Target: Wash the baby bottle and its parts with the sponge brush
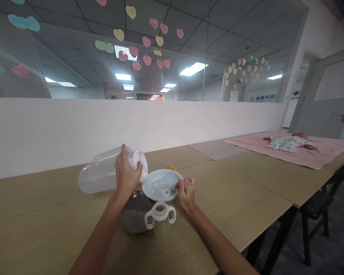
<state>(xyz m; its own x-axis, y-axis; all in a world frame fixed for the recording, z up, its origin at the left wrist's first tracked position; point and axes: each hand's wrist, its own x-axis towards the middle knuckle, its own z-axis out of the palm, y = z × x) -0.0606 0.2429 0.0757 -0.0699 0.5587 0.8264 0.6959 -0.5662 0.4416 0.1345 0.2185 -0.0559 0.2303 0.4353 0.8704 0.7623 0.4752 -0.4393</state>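
Note:
A large translucent plastic jug with a white rim is tilted on its side, its mouth toward a white bowl. My left hand is wrapped round the jug near the mouth. In the bowl lie a white ring and some clear parts. My right hand is closed at the bowl's right rim; whether it pinches the rim is hidden. Nearer me stands a clear bottle with two white handles, open at the top. A round metal pan sits left of it.
Behind the bowl lies a small yellow object. On a pink cloth at the table's far right lies a baby doll in patterned clothes. A white wall runs behind the table. Dark stools stand at the right.

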